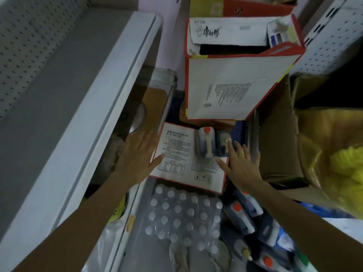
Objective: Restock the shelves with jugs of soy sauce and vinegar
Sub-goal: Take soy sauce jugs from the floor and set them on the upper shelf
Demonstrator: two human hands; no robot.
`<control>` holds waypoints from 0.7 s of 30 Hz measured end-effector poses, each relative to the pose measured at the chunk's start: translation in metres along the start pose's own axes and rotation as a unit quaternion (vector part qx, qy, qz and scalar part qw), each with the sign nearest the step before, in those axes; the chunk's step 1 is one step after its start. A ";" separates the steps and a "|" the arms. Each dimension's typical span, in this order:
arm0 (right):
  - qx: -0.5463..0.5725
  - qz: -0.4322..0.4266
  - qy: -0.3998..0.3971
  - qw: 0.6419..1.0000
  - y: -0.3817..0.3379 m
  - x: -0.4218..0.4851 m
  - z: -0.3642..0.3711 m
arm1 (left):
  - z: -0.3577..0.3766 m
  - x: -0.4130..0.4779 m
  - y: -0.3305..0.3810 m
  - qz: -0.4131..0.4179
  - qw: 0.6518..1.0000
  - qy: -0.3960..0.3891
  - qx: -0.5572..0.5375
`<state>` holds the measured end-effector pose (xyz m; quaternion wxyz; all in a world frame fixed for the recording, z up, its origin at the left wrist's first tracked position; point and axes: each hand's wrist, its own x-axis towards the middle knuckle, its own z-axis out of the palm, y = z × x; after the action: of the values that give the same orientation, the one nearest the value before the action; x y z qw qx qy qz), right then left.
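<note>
A red-capped white plastic jug (206, 143) and a darker jug (223, 142) stood together on a white, red-edged carton (176, 154), its print too blurred to read. The right hand (240, 163), fingers (229, 146) spread wide, seemingly touched the darker jug. The left hand (137, 154) lay flat and open at the carton's edge.

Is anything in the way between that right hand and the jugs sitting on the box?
Nothing visible. The fingers of the right hand appear to touch the darker jug, which stands beside the red-capped jug on the white carton.

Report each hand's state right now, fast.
Left hand: open, fingers spread, holding nothing.
Right hand: open, fingers straight, index fingertip at a jug, not gripping it.
</note>
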<state>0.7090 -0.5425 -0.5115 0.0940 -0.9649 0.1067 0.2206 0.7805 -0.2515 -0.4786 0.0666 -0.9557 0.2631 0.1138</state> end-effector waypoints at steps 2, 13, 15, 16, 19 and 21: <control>-0.007 -0.001 -0.003 1.000 0.001 0.004 0.019 | 0.023 0.002 -0.004 0.007 1.000 0.010 0.021; 0.008 0.018 -0.074 0.997 -0.011 0.045 0.135 | 0.150 -0.002 0.006 -0.028 0.993 -0.088 -0.068; 0.031 0.012 -0.079 0.996 -0.012 0.063 0.150 | 0.166 0.001 0.009 -0.022 0.992 -0.109 -0.062; 0.043 0.009 -0.074 0.996 -0.013 0.072 0.156 | 0.174 0.003 0.011 -0.019 0.992 -0.116 -0.056; 0.099 0.021 -0.030 0.994 -0.017 0.103 0.168 | 0.200 0.012 0.009 -0.012 0.989 -0.132 -0.063; 0.163 0.046 0.003 0.986 -0.020 0.127 0.172 | 0.210 0.019 0.007 -0.017 0.990 -0.122 -0.068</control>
<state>0.7553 -0.5051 -0.7178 0.2389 -0.9315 0.1862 0.2011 0.7545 -0.2270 -0.6869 0.0350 -0.9415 0.2280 0.2456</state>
